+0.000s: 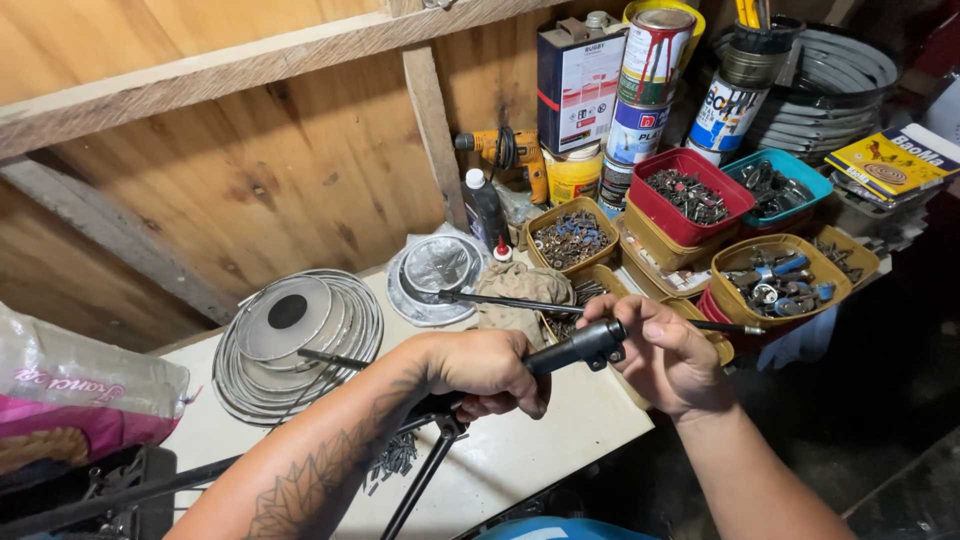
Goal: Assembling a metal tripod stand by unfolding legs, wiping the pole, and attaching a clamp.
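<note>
My left hand grips a black metal tube that ends in a clamp-like head with a bolt. Thin black struts hang from that part toward the bench. My right hand is closed around the head end of the tube. It also holds a long thin black rod that runs left over a rag and sticks out right past my fingers.
White bench with a stack of round metal rims, loose screws, a crumpled rag and a plastic bag. Several tubs of bolts and parts stand right; paint cans, a yellow drill and a bottle behind.
</note>
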